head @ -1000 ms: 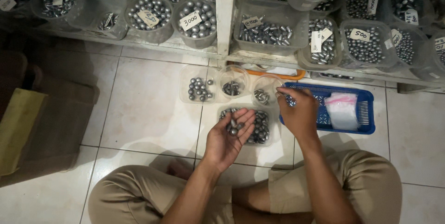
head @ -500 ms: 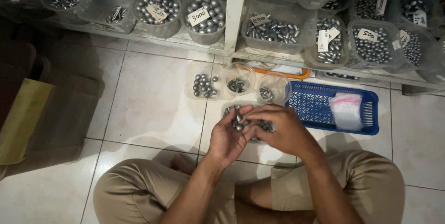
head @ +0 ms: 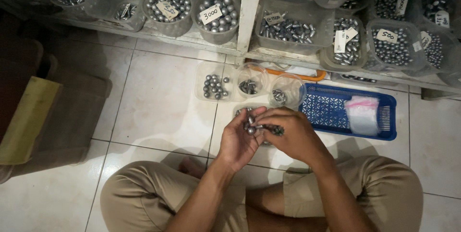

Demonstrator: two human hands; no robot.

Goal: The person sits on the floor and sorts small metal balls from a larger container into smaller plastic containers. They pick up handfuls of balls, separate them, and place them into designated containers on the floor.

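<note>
Dull grey metal weights (head: 250, 127) are seen, with clear plastic tubs (head: 213, 87), a blue plastic basket (head: 336, 126) and glossy floor tiles (head: 158, 102).

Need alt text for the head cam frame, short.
Seen from above, a person sitting cross-legged on a tiled floor cups small grey metal weights in the left hand while the right hand picks at them. Beyond the hands sit small clear tubs of weights, a blue basket with a plastic bag, and shelves of labelled containers.
</note>
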